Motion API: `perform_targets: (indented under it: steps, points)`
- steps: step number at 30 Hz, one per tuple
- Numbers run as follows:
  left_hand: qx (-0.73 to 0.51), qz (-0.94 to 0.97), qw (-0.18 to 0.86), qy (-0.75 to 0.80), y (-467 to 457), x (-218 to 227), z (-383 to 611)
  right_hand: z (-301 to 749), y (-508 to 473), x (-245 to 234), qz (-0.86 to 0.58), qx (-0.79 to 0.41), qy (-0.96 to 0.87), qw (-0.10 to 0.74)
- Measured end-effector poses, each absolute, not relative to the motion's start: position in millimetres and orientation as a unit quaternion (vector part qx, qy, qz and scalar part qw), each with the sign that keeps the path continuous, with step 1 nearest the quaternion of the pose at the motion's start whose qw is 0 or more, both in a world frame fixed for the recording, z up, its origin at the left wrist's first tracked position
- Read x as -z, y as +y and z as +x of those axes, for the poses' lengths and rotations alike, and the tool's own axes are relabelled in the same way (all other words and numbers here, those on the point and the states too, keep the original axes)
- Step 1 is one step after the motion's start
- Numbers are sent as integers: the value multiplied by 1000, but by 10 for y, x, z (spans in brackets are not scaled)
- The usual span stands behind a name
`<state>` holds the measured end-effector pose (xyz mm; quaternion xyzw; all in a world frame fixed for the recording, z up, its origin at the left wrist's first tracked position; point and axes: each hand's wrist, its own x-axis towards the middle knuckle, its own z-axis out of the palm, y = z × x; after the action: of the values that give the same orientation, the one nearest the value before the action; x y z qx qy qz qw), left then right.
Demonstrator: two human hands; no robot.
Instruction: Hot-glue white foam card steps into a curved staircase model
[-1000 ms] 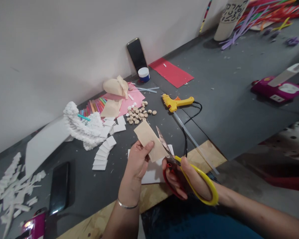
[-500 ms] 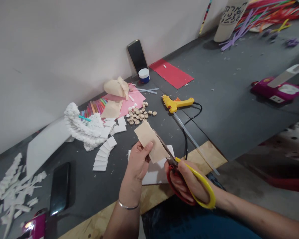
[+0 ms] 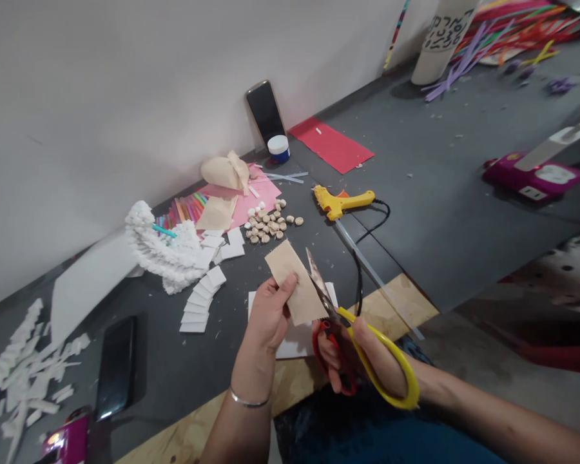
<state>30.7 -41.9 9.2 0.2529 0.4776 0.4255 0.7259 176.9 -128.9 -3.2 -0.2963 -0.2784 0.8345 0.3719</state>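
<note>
My left hand pinches a tan rectangle of paper between thumb and fingers, holding it up over the dark mat. My right hand grips scissors with yellow and red handles. Their blades are spread apart along the right edge of the tan paper. A silver bangle sits on my left wrist. Under the paper lies a white sheet.
A yellow glue gun with black cord lies beyond. Small tan discs, white paper squares, a white frilled piece, pink paper, a phone against the wall, a jar, red sheet, another phone.
The scissor blades closed along the tan paper's edge half a second ago and have now spread apart again. My left hand keeps the paper in nearly the same spot.
</note>
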Motion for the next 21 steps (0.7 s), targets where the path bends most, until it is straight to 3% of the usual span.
perform_targets:
  steps: [10,21]
  points:
    - [-372,274,743,484,-452,-108,329,1812,-1260,-15,-318,-798,-324,396]
    - [-364,283,743,486,-455,-94,333,1689,-1198,-57,-392,-802,-198,405]
